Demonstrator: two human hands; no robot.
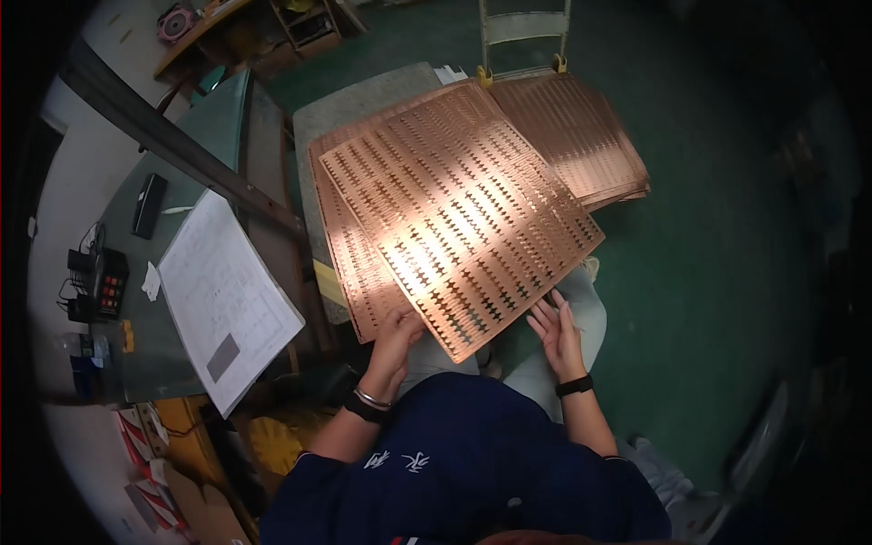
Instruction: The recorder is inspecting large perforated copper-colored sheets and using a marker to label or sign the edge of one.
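Observation:
A large copper-coloured perforated metal sheet (472, 218), with rows of small cut-outs, lies tilted in front of me, its near corner over my lap. My left hand (397, 338) is closed at its lower left edge, the fingertips partly hidden. At the lower right edge is my right hand (557, 334), fingers stretched out and apart, the tips at or just under the rim; whether they touch is hard to tell. Similar sheets (350, 263) lie below it on a grey table (318, 113).
A stack of like sheets (581, 136) rests on a trolley (524, 25) at the far right. On my left, a green-topped desk (209, 127) stands beside a slanted paper drawing (222, 291). A dark metal bar (173, 132) crosses there. Cartons (182, 495) sit at lower left.

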